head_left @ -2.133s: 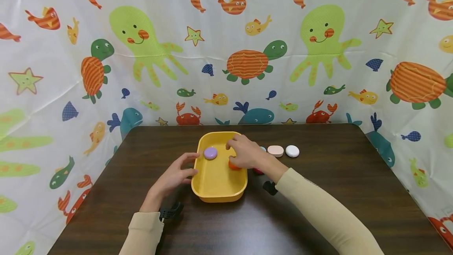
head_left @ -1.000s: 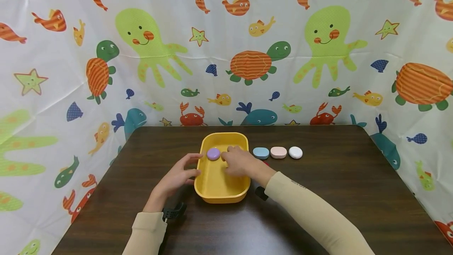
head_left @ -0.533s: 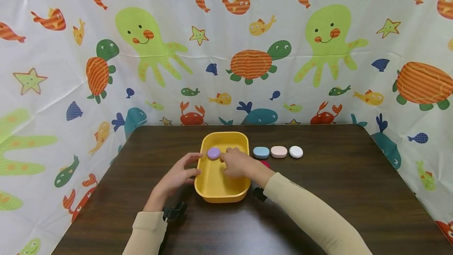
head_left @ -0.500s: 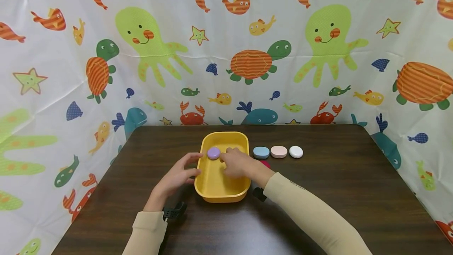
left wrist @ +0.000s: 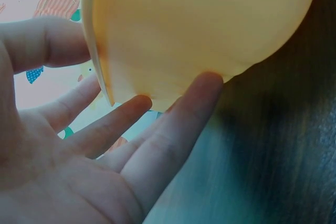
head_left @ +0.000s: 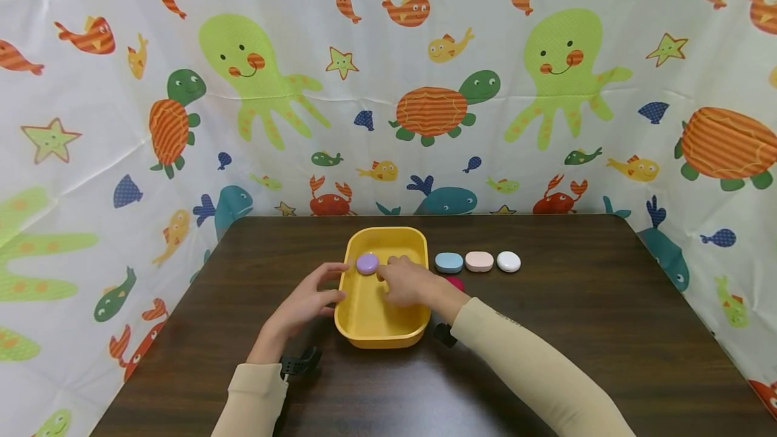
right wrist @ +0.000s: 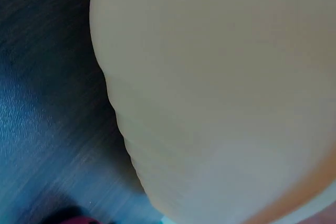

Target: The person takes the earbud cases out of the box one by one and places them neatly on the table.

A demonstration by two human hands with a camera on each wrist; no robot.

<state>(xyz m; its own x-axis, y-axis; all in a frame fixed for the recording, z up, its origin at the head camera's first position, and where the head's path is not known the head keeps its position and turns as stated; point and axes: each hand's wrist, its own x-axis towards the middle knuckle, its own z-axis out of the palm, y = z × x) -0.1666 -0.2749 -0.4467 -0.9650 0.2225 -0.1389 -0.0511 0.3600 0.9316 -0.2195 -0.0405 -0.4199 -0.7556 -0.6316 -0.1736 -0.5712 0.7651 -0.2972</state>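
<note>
A yellow tray (head_left: 381,319) with rounded corners stands on the table. My left hand (head_left: 308,299) is at its left side; in the left wrist view its fairly straight fingers (left wrist: 173,124) touch the outer wall, and one finger meets the rim. Inside the tray, my right hand (head_left: 408,280) reaches down palm-down with bent fingers. Its index fingertip lies close beside a round purple, soap-like piece (head_left: 367,263). What is under the right palm is hidden, so whether it grips anything is not visible. The right wrist view shows mostly the tray's outer wall (right wrist: 210,77).
Right of the tray lie a blue oval piece (head_left: 448,262), a pale pink oval piece (head_left: 479,261) and a white round piece (head_left: 508,261) in a row. A dark pink piece (head_left: 455,282) shows partly behind the right wrist. A sea-animal curtain (head_left: 425,52) hangs behind the dark wooden table (head_left: 577,329).
About two seconds ago the right hand was higher, with an orange piece visible under it in the tray. It has since lowered over that spot, hiding the orange piece. The left hand stays put.
</note>
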